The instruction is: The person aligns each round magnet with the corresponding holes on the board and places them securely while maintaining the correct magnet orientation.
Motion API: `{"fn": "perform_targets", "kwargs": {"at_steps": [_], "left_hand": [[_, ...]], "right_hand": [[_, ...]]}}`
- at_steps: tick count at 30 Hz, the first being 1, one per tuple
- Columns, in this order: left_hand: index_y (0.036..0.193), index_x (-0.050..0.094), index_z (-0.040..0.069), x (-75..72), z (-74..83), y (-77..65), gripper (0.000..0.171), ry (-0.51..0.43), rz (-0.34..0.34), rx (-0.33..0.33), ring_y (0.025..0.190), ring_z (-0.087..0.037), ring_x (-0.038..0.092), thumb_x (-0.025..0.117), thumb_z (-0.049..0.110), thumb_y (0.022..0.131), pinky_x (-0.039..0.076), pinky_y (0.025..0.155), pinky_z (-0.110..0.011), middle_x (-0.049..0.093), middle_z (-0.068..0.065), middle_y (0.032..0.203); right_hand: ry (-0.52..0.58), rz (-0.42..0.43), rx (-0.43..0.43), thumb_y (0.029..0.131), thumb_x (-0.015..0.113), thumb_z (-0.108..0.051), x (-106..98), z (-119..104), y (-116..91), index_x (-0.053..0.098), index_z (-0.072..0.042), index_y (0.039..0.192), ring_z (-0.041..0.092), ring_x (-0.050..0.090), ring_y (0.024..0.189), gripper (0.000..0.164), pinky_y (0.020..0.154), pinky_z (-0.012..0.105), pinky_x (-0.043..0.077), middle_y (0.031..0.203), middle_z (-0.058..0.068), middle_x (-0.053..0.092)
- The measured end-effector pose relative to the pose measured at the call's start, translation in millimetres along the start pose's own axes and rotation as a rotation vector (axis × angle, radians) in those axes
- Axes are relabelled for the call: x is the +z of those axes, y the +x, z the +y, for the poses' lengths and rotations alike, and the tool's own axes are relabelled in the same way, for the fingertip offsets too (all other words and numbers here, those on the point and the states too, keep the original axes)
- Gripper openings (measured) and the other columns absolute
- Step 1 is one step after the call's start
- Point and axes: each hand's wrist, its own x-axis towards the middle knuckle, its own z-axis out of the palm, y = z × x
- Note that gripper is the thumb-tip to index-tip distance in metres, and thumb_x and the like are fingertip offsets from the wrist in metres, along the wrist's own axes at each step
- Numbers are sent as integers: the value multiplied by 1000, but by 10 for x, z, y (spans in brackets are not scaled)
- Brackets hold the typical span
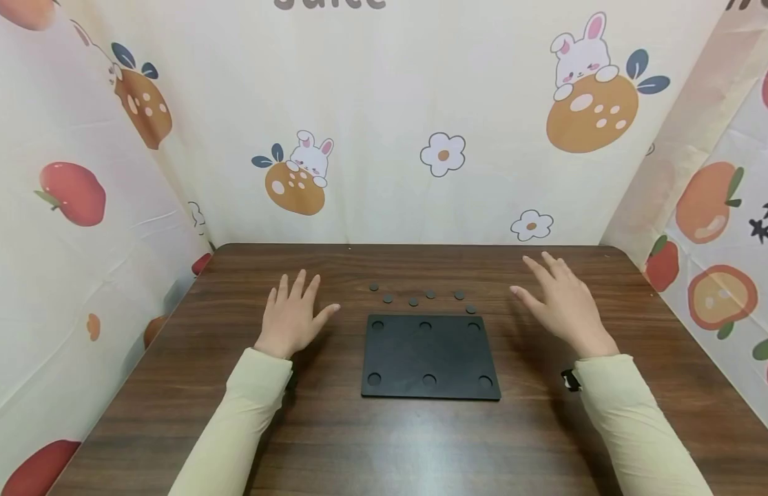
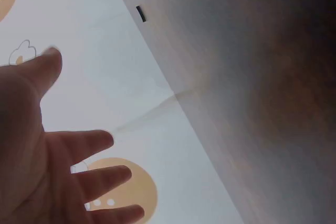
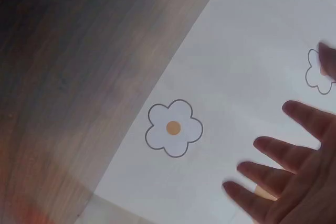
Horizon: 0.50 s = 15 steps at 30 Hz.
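A flat black board (image 1: pixel 430 355) with two rows of round recesses lies on the wooden table. Behind its far edge several small dark discs (image 1: pixel 413 302) are scattered, one of them a disc (image 1: pixel 471 309) close to the board's far right corner. To the left of the board is my left hand (image 1: pixel 291 317), fingers spread and straight, holding nothing. On the other side, my right hand (image 1: pixel 563 303) has its fingers extended and also holds nothing. Both wrist views show spread fingers, of the left hand (image 2: pixel 52 166) and the right hand (image 3: pixel 299 171), with no object in them.
The brown wooden table (image 1: pixel 284 441) has rounded far corners. A pale curtain (image 1: pixel 384 138) printed with rabbits, fruit and flowers stands behind it, and similar printed cloth (image 1: pixel 67 289) hangs along the left and right sides.
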Motion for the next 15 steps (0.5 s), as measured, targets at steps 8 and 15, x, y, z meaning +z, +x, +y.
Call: {"fn": "perform_targets", "kwargs": {"at_steps": [8,15], "left_hand": [[133,58,0,-93,135,108,52,28,230,141,121,-40,57,61,38,97,47,99,-51,59,-23,131],[123,65,0,-83,244,213,38,-36,284,179,107,-35,65,64,27,96,54,87,-46,66,-19,119]], "right_hand": [[203,130,-2,101,55,-31,-86,-78,7,61,0,124,41,63,99,39,84,57,47,114,22,62],[324,48,46,102,53,-31,-113,-129,-8,59,-1,127,42,65,98,39,82,55,51,114,22,64]]}}
